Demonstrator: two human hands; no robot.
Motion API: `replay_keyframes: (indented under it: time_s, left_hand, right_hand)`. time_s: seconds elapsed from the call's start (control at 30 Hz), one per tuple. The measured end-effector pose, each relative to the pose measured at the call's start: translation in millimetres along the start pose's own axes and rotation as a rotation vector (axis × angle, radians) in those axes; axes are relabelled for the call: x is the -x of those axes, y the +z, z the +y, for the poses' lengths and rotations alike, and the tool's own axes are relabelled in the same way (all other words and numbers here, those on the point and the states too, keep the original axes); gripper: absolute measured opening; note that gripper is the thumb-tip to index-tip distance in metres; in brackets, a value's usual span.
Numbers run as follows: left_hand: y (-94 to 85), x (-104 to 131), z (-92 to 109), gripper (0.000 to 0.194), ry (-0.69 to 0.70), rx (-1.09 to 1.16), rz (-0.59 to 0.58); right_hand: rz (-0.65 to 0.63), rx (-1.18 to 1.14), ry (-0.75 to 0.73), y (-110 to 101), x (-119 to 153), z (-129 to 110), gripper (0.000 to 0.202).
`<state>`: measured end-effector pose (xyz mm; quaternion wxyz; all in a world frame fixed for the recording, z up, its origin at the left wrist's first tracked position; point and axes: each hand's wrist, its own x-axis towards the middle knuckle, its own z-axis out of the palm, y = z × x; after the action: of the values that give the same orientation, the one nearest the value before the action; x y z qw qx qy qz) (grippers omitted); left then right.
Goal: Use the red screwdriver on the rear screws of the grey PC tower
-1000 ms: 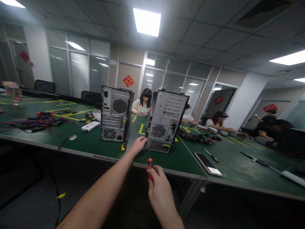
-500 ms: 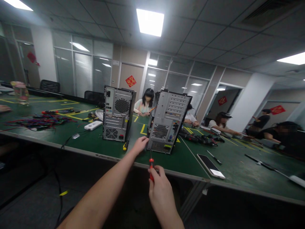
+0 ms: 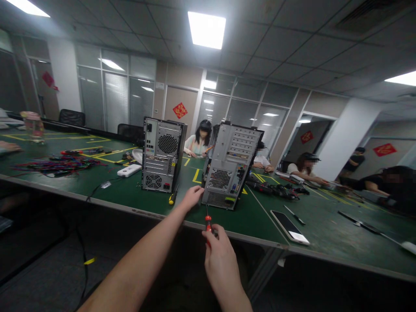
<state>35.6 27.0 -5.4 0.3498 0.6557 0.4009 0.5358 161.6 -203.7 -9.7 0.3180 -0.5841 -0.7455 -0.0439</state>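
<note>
Screwdriver (image 3: 208, 222) gripped in right hand (image 3: 221, 249), tip near lower back edge of right computer case (image 3: 218, 167) on worktop (image 3: 250, 223). Left hand (image 3: 193, 196) at case's side; can't tell if gripping. Probably screw-turning; next move calls for straight shaft.

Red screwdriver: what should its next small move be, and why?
Probably a small nudge forward to seat the tip: the right hand aims the red screwdriver at the lower edge of the right-hand computer case, the left hand is beside it, and tip contact is unclear.
</note>
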Motion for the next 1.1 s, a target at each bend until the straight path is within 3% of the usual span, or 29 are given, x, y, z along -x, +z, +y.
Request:
replay_keyframes:
  time_s: [0.3,0.6,0.87,1.1]
  left_hand:
    - [-1.0,0.5,0.0,0.031,-0.026,-0.014,-0.005]
    - [-0.5,1.2,0.6,0.030,-0.005,-0.009,0.007]
    - [-1.7,2.0,3.6,0.030,-0.020,-0.014,0.005]
    - [0.5,-0.9,0.0,0.029,-0.028,0.000,-0.001]
  right_hand:
    - [-0.032,-0.202,0.042,-5.1,-2.2,-3.1,0.041]
    - [-0.037,-0.077,-0.010,-6.0,-0.5,-3.7,0.044]
    - [-0.068,-0.185,0.066,-9.3,-4.0,-6.0,0.030]
    - [-0.030,-0.115,0.016,-5.3,-0.7,-0.2,0.044]
